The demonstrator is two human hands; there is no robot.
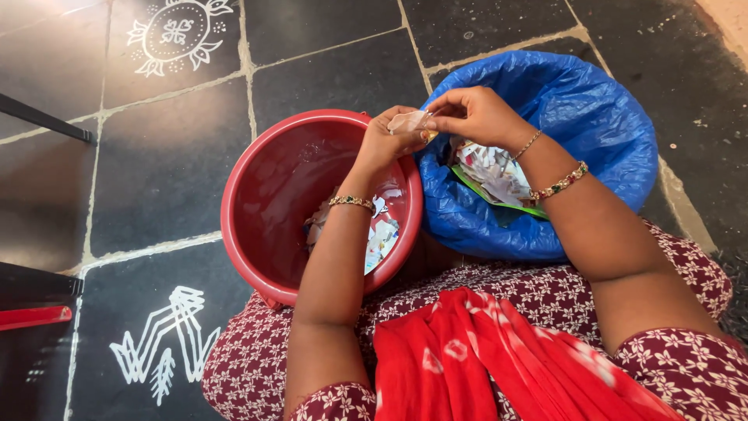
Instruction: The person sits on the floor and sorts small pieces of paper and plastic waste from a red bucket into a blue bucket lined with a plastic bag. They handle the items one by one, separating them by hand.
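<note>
Centrally, left hand (pixel 383 139) and right hand (pixel 475 115) pinch one crinkly wrapper (pixel 411 122) between glossy red tub (pixel 273 179) and crumpled blue bag (pixel 592 117).

A small whitish, crinkled wrapper packet (pixel 411 122) is pinched between the fingertips of the left hand (pixel 382 140) and the right hand (pixel 475 115), a yellowish bit showing at its lower edge. Below the right-hand fingers, a heap of white torn wrappers with red and green print (pixel 492 171) lies loosely. Below the left-hand fingers, past the wrist, lie more white and pale-blue wrapper scraps (pixel 379 230).
</note>
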